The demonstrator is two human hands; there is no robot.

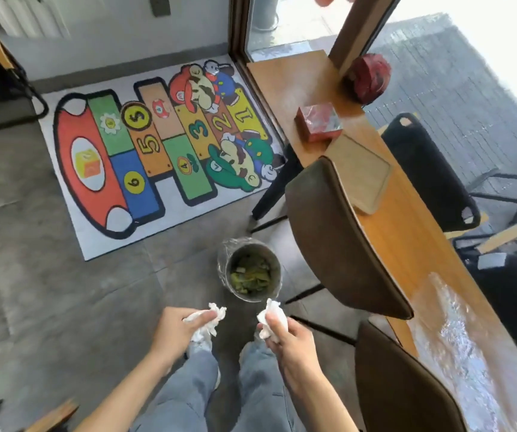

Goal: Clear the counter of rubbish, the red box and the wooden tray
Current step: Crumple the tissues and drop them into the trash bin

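1. The left hand [174, 330] grips a crumpled white tissue [210, 319], its fingers curled round it, low in the view above the person's knees.
2. The right hand [288, 339] pinches a second tissue wad [271, 318] between thumb and fingers.
3. Both hands hang just short of a small round bin [252, 271] on the grey floor; the bin has a clear liner and holds green scraps.
4. The wooden counter [406, 244] runs along the right side, beside a window.
5. The red box [318, 121] sits on the counter toward its far end.
6. The wooden tray [360, 173] lies on the counter just beside the box, on the nearer side, partly hidden by a chair back.
7. A dark red round object [371, 77] stands on the counter beyond the box, against a wooden post.
8. Two brown chairs [338, 238] stand along the counter.
9. A colourful hopscotch mat [163, 148] lies on the floor to the left.
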